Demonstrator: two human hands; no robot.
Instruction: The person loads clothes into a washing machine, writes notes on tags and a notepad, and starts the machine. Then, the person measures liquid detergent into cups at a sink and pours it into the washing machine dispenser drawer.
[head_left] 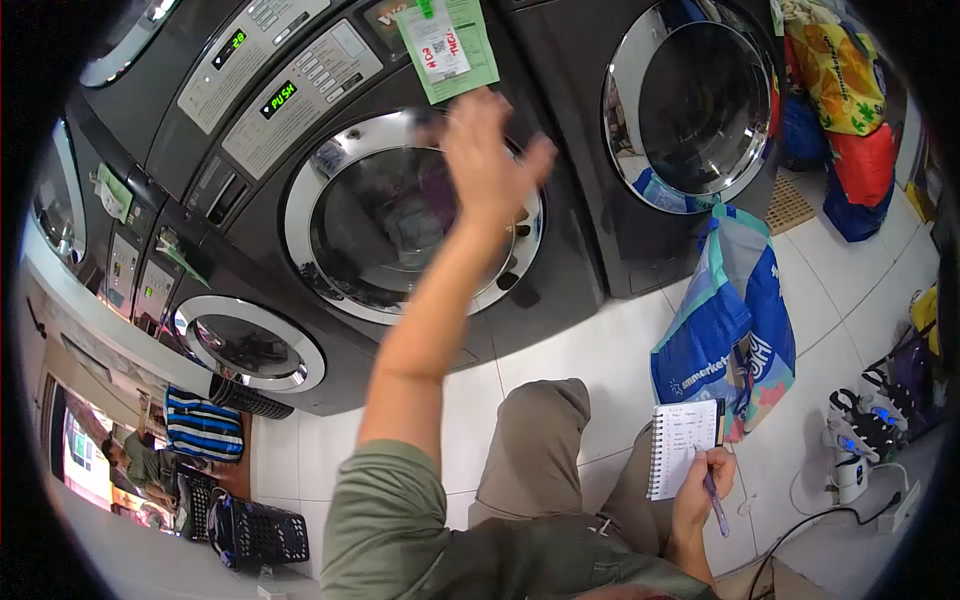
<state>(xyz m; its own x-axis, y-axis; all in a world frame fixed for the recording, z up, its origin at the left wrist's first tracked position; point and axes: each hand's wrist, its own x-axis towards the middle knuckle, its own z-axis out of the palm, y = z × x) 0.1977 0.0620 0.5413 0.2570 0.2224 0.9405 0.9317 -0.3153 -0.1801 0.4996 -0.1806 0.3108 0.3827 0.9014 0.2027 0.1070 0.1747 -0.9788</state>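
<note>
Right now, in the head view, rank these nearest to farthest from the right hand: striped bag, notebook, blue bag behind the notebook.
1. Notebook: held in the right hand.
2. Blue bag: just beyond the notebook.
3. Striped bag: far left side.

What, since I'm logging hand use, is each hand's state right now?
Left hand: open, nothing visible in it, raised before a round machine door.
Right hand: closed, holding a spiral notebook and a pen.
</note>
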